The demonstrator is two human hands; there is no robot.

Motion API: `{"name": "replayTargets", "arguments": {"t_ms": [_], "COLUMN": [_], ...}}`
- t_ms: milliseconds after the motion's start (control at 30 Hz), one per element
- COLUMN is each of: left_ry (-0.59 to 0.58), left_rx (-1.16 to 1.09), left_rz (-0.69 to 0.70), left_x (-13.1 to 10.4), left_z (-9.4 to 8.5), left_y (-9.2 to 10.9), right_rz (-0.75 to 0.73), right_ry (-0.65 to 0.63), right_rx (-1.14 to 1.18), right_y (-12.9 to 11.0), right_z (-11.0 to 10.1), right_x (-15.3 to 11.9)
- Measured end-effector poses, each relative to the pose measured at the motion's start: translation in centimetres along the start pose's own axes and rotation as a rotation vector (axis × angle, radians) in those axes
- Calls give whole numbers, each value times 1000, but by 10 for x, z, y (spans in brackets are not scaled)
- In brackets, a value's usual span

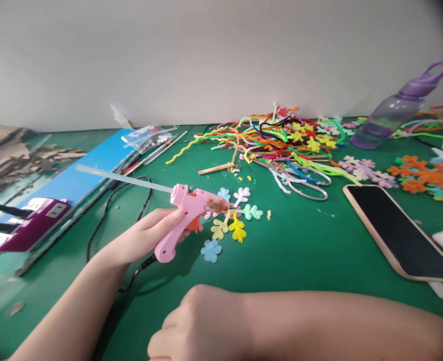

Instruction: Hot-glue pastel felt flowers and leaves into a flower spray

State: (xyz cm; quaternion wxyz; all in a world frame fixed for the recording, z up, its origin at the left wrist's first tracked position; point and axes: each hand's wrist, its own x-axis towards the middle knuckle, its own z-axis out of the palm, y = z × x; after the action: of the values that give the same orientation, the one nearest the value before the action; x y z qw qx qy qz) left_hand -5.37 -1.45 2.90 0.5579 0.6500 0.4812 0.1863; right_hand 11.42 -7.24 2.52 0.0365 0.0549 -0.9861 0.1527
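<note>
1. Above the middle of the green worktop (300, 255), we see a pink glue gun (191, 204), its tip over flower-shaped pieces (219, 229).
2. Our left hand (152, 230) clamps its fingers around the gun.
3. Our right hand (202, 323), nearer the front edge, has fingers curled together; we cannot tell if they hold anything.
4. Tangled pipe cleaners (277, 134) line the back edge.

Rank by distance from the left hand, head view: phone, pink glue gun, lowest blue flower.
From the left hand:
1. Pink glue gun: held in it.
2. Lowest blue flower: on the table, just right of the gun's handle.
3. Phone: far right.
</note>
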Motion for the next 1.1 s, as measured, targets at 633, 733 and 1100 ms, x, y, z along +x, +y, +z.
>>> {"name": "replayTargets", "arguments": {"t_ms": [633,733,1100], "left_ry": [113,131,119], "left_rx": [-386,-383,-353], "left_rz": [-134,-154,-140], "left_x": [11,13,16], "left_z": [14,16,16], "left_y": [-6,-6,-3], "right_rz": [64,85,83], "right_ry": [418,499,477], "right_rx": [-54,-71,-105], "right_y": [3,3,3], "right_z": [40,46,50], "right_x": [8,8,7]}}
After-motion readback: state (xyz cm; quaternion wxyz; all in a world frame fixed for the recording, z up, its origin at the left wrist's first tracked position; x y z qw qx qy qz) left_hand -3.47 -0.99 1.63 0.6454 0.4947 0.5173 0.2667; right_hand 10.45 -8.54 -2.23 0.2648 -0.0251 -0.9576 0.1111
